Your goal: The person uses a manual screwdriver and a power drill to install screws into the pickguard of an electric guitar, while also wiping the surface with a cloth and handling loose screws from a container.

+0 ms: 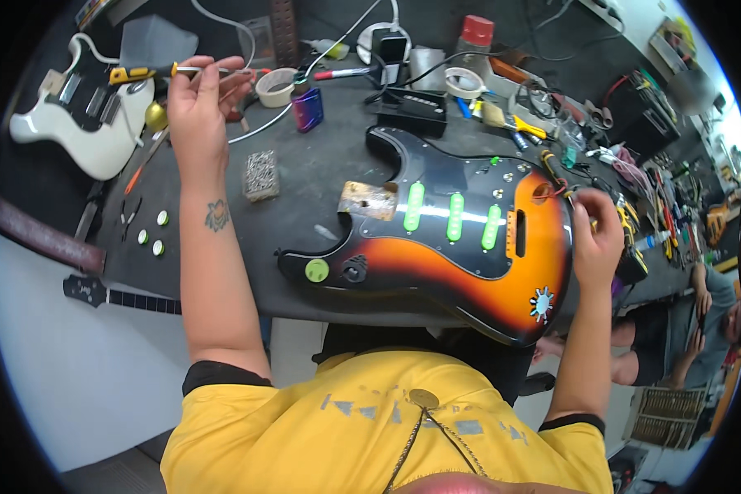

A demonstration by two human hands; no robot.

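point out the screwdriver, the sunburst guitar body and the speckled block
Screwdriver [144,73], head view: yellow handle.
Sunburst guitar body [469,288], head view: orange part of its front.
Speckled block [261,171], head view: top face.

This is a guitar workshop: a sunburst body lies on a dark bench, a white body sits to its left, and a neck shows at the near edge. Pliers, tape, a brush and tangled cables litter the top.
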